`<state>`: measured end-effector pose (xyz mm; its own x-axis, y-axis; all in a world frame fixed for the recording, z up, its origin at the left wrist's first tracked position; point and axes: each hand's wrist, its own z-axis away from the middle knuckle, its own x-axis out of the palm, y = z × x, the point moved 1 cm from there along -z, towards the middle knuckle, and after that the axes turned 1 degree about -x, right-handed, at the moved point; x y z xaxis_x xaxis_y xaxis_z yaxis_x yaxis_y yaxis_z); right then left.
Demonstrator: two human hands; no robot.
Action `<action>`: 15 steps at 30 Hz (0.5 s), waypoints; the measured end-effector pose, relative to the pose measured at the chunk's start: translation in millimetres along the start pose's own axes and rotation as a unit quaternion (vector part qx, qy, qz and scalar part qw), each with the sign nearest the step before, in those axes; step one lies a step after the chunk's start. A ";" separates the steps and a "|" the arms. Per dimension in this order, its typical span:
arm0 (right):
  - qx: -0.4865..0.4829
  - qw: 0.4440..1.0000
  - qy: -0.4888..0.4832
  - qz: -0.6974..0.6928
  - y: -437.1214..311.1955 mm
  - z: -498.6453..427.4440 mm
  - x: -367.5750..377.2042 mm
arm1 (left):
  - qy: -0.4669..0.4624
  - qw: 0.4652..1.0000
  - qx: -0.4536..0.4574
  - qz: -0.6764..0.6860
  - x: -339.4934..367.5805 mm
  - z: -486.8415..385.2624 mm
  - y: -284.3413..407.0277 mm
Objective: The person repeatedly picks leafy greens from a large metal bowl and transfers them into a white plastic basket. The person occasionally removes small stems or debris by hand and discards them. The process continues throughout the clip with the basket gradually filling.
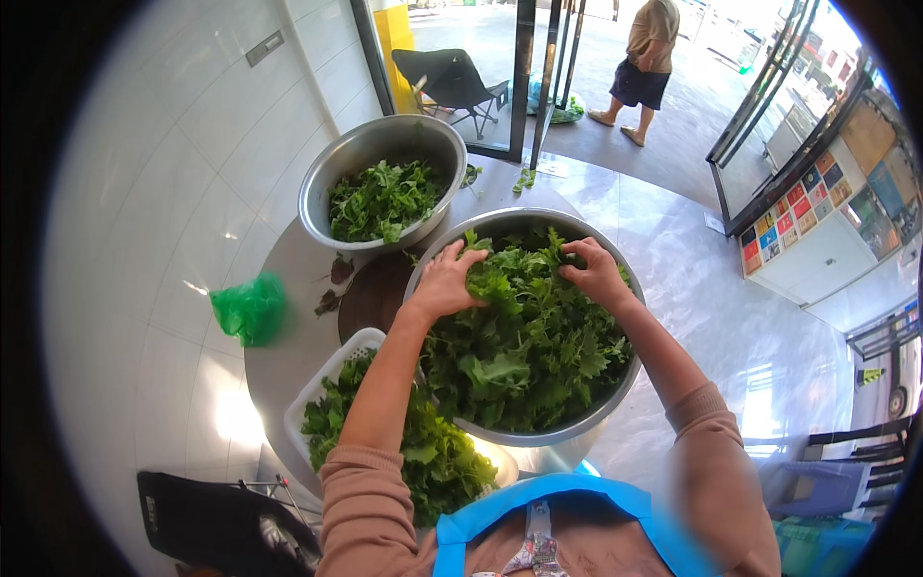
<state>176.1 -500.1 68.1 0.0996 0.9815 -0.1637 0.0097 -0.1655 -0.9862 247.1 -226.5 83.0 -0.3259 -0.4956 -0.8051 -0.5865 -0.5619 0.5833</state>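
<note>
A large metal basin point(627, 389) heaped with leafy greens point(519, 346) is in front of me. My left hand point(448, 283) reaches over its left side, with thumb and index finger around a bunch of leaves. At the far right part of the heap, my right hand point(595, 272) pinches some leaves between thumb and fingers. Part of each hand's grip is hidden by foliage. Below my left forearm, a white perforated plastic basket point(297, 415) holds more greens point(440, 461). A second metal basin point(311, 198), farther back on the left, contains a smaller pile of greens point(386, 198).
Everything rests on a round table point(288, 288) with a brown centre disc point(375, 292). Dark reddish leaves point(341, 268) and a green plastic bag point(251, 309) lie at the left. A black folding chair point(458, 79) and a person point(649, 50) are beyond the glass door point(544, 79).
</note>
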 end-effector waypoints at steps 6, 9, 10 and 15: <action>-0.008 0.960 -0.055 0.273 22.4 -4.4 -8.1 | -0.032 0.999 0.004 -0.041 12.3 6.3 2.7; -0.071 0.967 -0.070 0.234 11.6 -6.7 -2.0 | 0.071 0.995 0.066 -0.020 -2.4 18.6 27.5; -0.090 0.980 -0.066 0.165 1.0 -10.0 -1.7 | 0.107 0.990 0.085 0.019 -12.1 22.3 34.1; -0.009 0.994 -0.101 0.030 -60.2 -14.7 -16.3 | 0.191 0.971 0.111 0.088 -49.0 44.2 58.5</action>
<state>188.5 -507.6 130.5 -0.1003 0.9688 -0.2267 0.0275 -0.2251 -0.9740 195.9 -205.8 151.9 -0.1608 -0.8043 -0.5721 -0.7065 -0.3109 0.6358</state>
